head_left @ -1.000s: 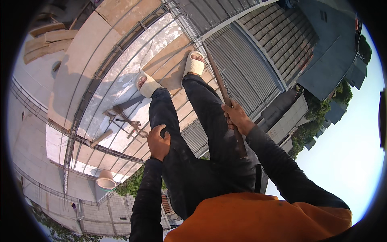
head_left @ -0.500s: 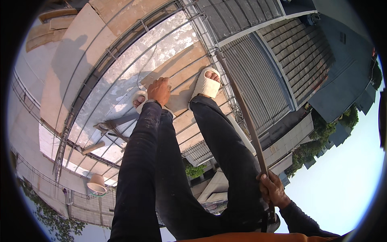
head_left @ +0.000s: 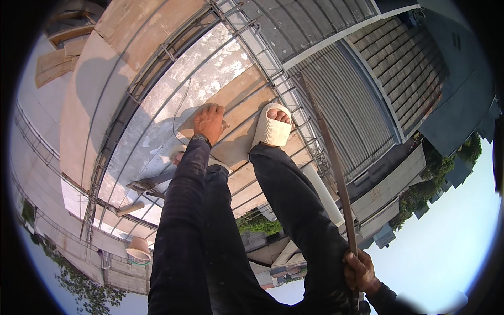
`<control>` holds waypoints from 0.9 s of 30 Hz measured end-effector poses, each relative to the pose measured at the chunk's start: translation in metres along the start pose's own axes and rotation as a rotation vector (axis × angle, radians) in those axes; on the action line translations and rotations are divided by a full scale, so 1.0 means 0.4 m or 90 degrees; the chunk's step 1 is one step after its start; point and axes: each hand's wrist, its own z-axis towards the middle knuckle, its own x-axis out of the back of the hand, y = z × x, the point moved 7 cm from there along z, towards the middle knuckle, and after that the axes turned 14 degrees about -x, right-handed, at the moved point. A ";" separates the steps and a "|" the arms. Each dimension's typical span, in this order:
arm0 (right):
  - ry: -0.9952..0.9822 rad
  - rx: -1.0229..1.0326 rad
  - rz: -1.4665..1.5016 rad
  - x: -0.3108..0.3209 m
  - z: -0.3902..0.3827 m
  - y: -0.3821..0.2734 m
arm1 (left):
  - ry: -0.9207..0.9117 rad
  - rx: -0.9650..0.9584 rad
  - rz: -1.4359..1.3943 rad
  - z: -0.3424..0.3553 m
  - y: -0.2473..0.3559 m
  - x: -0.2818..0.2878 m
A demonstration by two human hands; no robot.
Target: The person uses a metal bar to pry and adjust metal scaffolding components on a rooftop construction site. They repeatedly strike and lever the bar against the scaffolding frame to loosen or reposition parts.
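Observation:
My left hand (head_left: 209,124) reaches down past my left foot, over a plywood board crossed by steel rebars (head_left: 247,124). Its fingers are curled under, and whatever they hold is hidden. A thin wire (head_left: 177,113) loops over the board just left of this hand. At the lower right, my right hand (head_left: 362,271) is wrapped around a long brown flat bar (head_left: 336,178). The bar slants up and away beside my right leg, its far end near the lattice of bars at the edge. My right foot wears a cream slide (head_left: 271,131) and stands on the rebar-covered boards.
Left of my left leg lie a dark metal tool (head_left: 149,185) and a short wooden handle or stick (head_left: 130,208). A pale bucket (head_left: 138,249) stands farther left. Along the right edge runs a rebar cage (head_left: 278,79), with a corrugated roof (head_left: 341,100) beyond it.
My left hand has moved slightly forward relative to my feet, fingers still curled. My right hand keeps its hold on the bar. The whole view has shifted a little.

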 end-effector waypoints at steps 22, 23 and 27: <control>-0.136 0.021 0.107 -0.008 -0.004 0.003 | 0.027 0.060 -0.072 0.128 -0.022 0.083; -0.141 0.018 0.122 -0.005 -0.001 0.004 | 0.007 0.092 -0.050 0.144 -0.022 0.096; -0.113 0.048 0.101 0.043 -0.024 0.000 | 0.005 0.013 -0.136 -0.008 0.011 0.112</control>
